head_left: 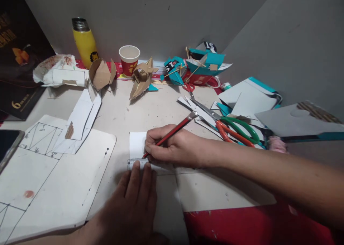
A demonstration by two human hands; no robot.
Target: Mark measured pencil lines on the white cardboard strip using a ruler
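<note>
My right hand [174, 146] is closed around a red and black pencil [174, 130], its tip touching down at the upper edge of a clear ruler [131, 163]. Under that ruler lies a small white piece of paper or card [137, 144], partly covered by my right hand. My left hand [137, 195] lies with fingers stretched out, the fingertips pressing on the ruler. The right end of the ruler is hard to make out behind my hands.
Scissors with green and orange handles [239, 128] lie right among card scraps. A large drawn-on card sheet [61, 187] and a phone [9, 148] are left. Along the wall stand a yellow bottle [84, 46], a paper cup [129, 60] and cardboard models [142, 78].
</note>
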